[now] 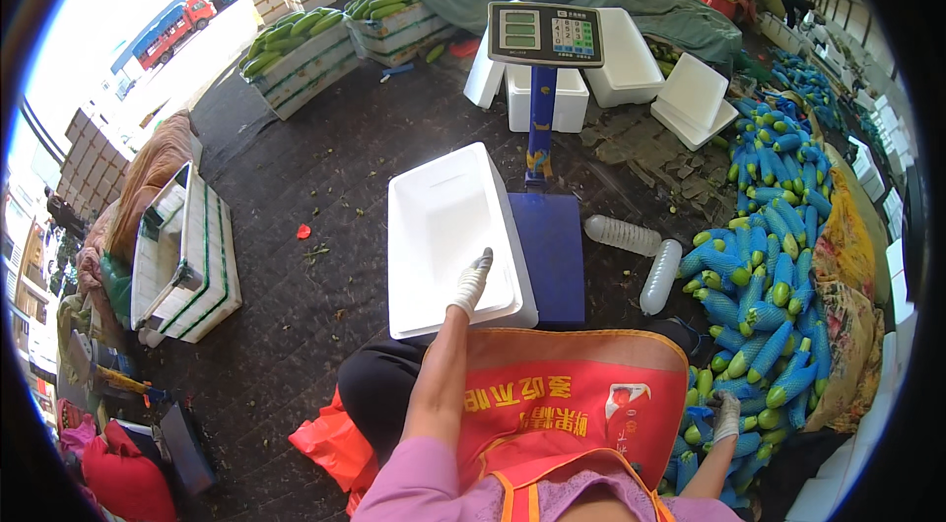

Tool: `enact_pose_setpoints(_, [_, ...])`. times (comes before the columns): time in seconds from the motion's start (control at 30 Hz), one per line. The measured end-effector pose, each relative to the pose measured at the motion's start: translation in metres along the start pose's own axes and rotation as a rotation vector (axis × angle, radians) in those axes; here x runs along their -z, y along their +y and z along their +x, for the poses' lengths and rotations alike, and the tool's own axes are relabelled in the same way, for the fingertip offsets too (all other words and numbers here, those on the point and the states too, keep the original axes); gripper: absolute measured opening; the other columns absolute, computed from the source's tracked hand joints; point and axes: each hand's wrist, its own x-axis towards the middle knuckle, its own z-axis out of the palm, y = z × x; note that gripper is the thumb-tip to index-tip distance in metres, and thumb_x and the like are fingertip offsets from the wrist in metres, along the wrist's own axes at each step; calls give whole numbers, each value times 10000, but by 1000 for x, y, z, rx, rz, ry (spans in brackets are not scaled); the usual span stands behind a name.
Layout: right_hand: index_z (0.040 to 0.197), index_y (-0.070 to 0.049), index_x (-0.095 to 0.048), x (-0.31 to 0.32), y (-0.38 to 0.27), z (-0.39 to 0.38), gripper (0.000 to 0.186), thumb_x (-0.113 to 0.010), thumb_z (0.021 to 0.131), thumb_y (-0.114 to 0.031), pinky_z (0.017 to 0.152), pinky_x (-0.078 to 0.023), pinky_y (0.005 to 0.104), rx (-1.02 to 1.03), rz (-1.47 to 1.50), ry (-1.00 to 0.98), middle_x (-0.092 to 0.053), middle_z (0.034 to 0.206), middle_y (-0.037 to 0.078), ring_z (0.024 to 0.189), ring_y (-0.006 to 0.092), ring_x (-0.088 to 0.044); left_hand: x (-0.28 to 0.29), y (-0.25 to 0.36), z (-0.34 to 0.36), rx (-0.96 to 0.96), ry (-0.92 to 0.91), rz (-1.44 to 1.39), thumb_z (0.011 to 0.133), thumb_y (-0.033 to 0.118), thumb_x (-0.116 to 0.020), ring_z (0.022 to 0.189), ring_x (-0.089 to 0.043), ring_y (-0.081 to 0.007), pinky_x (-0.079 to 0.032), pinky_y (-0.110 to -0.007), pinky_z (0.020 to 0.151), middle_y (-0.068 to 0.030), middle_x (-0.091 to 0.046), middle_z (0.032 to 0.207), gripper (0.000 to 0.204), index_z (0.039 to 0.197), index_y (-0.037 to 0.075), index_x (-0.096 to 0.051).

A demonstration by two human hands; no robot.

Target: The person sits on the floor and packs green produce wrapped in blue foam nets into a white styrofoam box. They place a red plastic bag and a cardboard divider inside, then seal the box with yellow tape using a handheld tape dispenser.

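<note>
A white foam box [434, 217] rests beside and partly over the blue platform [547, 246] of a scale with a display [545, 33] on a post. My left hand [471, 281], in a pale glove, is over the box's near right part, fingers extended. My right hand [726, 414], also gloved, is down at the right in a pile of green vegetables in blue net sleeves [774, 286], fingers curled on one of them; the grip is partly hidden. A red apron [552, 374] covers my lap.
Two ribbed plastic rolls or bags [623, 236] lie right of the scale. Behind stand foam boxes [621, 54] and crates of cucumbers [296, 69]. A green-striped crate [182, 266] is at left, red bags [325, 443] lower left. A red truck [172, 30] is outside.
</note>
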Motion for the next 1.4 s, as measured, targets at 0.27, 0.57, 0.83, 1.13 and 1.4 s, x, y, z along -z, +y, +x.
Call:
enact_pose_setpoints(0.27, [1100, -56, -671, -31, 17, -39, 280, -685, 821, -47, 612, -542, 411, 131, -318, -94, -698, 941, 91, 757, 245, -650, -100, 9, -93, -290, -177, 957, 844, 332, -700, 908, -730, -391, -572, -477, 809, -217, -746, 972, 385, 1117, 60, -721])
enact_pose_setpoints(0.57, [1053, -15, -738, -18, -4, -75, 312, -540, 816, 26, 764, -567, 376, 407, -511, 168, -743, 963, 120, 781, 241, -674, -152, 25, -114, -328, -384, 1051, 813, 162, -679, 989, -739, -353, -589, -482, 831, -179, -760, 1047, 260, 1036, 92, -794])
enact_pose_setpoints(0.83, [1221, -26, -706, 0, -119, -78, 317, -694, 930, -152, 851, -524, 363, 939, -564, 445, -735, 1147, 136, 934, 251, -680, -107, 120, -207, -751, 119, 401, 696, 369, -823, 1223, -546, -366, -395, -491, 1055, -164, -614, 1253, 691, 1270, 51, -608])
enact_pose_setpoints(1.13, [1205, 18, -673, -264, -241, -299, 329, -745, 932, -150, 739, -525, 314, 1399, -63, -530, -709, 1037, 93, 859, 182, -636, -24, 159, -288, -571, -139, -387, 634, 382, -924, 1086, -674, -367, -548, -393, 928, -265, -661, 1215, 909, 1372, -11, -566])
enact_pose_setpoints(1.4, [1239, -2, -666, -338, -188, -431, 329, -741, 931, -90, 974, -520, 359, 1816, -162, -793, -628, 1308, 122, 1178, 235, -609, 65, 121, -315, -447, 46, -16, 830, 379, -765, 769, -752, -294, -603, -362, 761, -154, -766, 901, 411, 1117, 84, -773])
